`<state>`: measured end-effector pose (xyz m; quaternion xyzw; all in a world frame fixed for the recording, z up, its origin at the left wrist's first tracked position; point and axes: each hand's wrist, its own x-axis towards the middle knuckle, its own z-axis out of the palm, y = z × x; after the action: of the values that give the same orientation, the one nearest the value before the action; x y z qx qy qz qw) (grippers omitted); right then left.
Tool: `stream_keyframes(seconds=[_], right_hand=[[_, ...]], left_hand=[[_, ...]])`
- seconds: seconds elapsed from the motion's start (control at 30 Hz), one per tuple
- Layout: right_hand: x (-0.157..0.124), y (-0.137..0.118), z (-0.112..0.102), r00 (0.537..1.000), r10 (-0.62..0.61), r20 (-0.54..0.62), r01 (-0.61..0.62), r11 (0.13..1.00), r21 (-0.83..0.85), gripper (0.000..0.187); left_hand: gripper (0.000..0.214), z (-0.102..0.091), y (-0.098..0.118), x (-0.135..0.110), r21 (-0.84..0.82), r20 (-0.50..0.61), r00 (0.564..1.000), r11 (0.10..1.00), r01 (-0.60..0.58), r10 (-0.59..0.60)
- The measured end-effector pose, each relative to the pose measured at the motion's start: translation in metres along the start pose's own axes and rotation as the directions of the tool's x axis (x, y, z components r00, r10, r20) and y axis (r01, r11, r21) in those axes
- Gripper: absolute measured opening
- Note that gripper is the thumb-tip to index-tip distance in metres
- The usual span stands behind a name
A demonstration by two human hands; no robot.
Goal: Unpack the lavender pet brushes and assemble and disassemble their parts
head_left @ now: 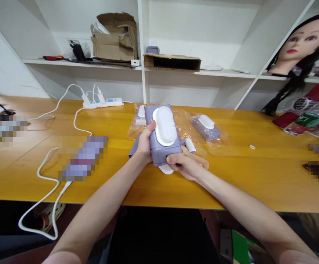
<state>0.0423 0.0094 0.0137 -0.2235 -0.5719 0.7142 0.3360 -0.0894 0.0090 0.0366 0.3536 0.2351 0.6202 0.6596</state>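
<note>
Head view: lilac brush (168, 151), white oval head (165, 126)

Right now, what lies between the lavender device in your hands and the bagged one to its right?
Clear plastic wrap on the wooden table, in the head view.

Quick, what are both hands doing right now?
Left hand: closed, holding the lilac brush.
Right hand: closed, holding the same brush.
</note>
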Motion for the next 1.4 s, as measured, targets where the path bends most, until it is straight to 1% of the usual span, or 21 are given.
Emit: stream_keyframes(seconds=[0.07,0.1,0.2,0.27,0.33,0.37,0.4,0.43,0.47,0.53,0.57,0.63,0.7,0.77,0.87,0.97,1.1,1.17,1.23,1.33,1.4], right_hand=[[0.001,-0.001,-0.001,0.999,-0.001,-0.048,0.0,1.0,-0.008,0.031],[0.001,-0.002,-0.002,0.997,-0.002,-0.083,0.001,1.0,-0.018,0.032],[0.004,-0.009,-0.008,0.975,-0.051,-0.217,0.035,0.996,-0.077,0.027],[0.006,-0.016,-0.012,0.941,-0.14,-0.307,0.087,0.98,-0.181,0.025],[0.006,-0.023,-0.016,0.892,-0.256,-0.373,0.107,0.92,-0.376,0.032],[0.006,-0.025,-0.016,0.865,-0.315,-0.391,0.089,0.863,-0.498,0.033],[0.006,-0.026,-0.016,0.838,-0.37,-0.402,0.048,0.783,-0.62,0.03],[0.006,-0.026,-0.016,0.811,-0.421,-0.407,-0.009,0.686,-0.728,0.026],[0.006,-0.024,-0.014,0.788,-0.465,-0.404,-0.073,0.58,-0.811,0.021],[0.007,-0.019,-0.009,0.752,-0.536,-0.382,-0.183,0.387,-0.904,0.011],[0.008,-0.016,-0.006,0.74,-0.567,-0.361,-0.21,0.315,-0.926,0.009],[0.01,-0.011,0.0,0.715,-0.629,-0.305,-0.2,0.235,-0.951,0.011],[0.013,-0.008,0.002,0.692,-0.678,-0.247,-0.147,0.202,-0.968,0.016],[0.015,-0.006,0.003,0.683,-0.7,-0.209,-0.112,0.182,-0.977,0.019],[0.016,-0.005,0.001,0.691,-0.698,-0.187,-0.104,0.16,-0.982,0.021],[0.017,-0.005,0.0,0.699,-0.693,-0.176,-0.097,0.152,-0.984,0.025],[0.017,-0.004,0.0,0.714,-0.683,-0.154,-0.127,0.089,-0.988,0.024],[0.016,-0.002,0.001,0.722,-0.679,-0.134,-0.127,0.061,-0.99,0.021],[0.015,0.0,0.002,0.726,-0.676,-0.128,-0.111,0.068,-0.991,0.021],[0.013,0.002,0.002,0.723,-0.675,-0.148,-0.087,0.124,-0.989,0.025],[0.01,0.001,0.001,0.722,-0.678,-0.137,-0.031,0.167,-0.985,0.03]], left_hand=[[0.063,-0.002,-0.001,0.002,-0.002,-0.076,0.997,1.0,-0.025,0.025],[0.06,-0.002,-0.002,0.003,0.002,-0.129,0.989,0.998,-0.067,0.067],[0.055,-0.005,-0.009,0.001,0.047,-0.259,0.936,0.971,-0.234,0.238],[0.06,-0.003,-0.016,-0.004,0.085,-0.301,0.914,0.963,-0.257,0.27],[0.067,0.002,-0.026,-0.008,0.141,-0.295,0.907,0.952,-0.272,0.302],[0.069,0.006,-0.031,-0.009,0.165,-0.261,0.911,0.945,-0.284,0.319],[0.068,0.01,-0.036,-0.01,0.185,-0.225,0.916,0.938,-0.294,0.332],[0.067,0.015,-0.04,-0.009,0.196,-0.198,0.926,0.938,-0.285,0.323],[0.063,0.019,-0.043,-0.008,0.209,-0.211,0.925,0.939,-0.274,0.316],[0.048,0.025,-0.045,-0.004,0.24,-0.261,0.912,0.936,-0.258,0.318],[0.041,0.027,-0.045,-0.002,0.247,-0.291,0.902,0.936,-0.251,0.319],[0.032,0.027,-0.041,0.002,0.236,-0.326,0.891,0.939,-0.249,0.318],[0.027,0.025,-0.037,0.005,0.175,-0.357,0.888,0.955,-0.241,0.29],[0.024,0.024,-0.034,0.006,0.09,-0.391,0.888,0.971,-0.222,0.24],[0.022,0.027,-0.034,0.006,-0.017,-0.396,0.901,0.979,-0.203,0.18],[0.022,0.03,-0.034,0.008,-0.081,-0.39,0.905,0.972,-0.219,0.171],[0.021,0.032,-0.033,0.01,-0.097,-0.438,0.885,0.97,-0.224,0.16],[0.021,0.03,-0.034,0.011,-0.086,-0.425,0.892,0.974,-0.209,0.154],[0.023,0.027,-0.035,0.011,-0.078,-0.388,0.908,0.975,-0.206,0.161],[0.028,0.019,-0.035,0.014,-0.083,-0.325,0.929,0.973,-0.215,0.178],[0.03,0.012,-0.031,0.015,-0.087,-0.281,0.942,0.973,-0.213,0.182]])
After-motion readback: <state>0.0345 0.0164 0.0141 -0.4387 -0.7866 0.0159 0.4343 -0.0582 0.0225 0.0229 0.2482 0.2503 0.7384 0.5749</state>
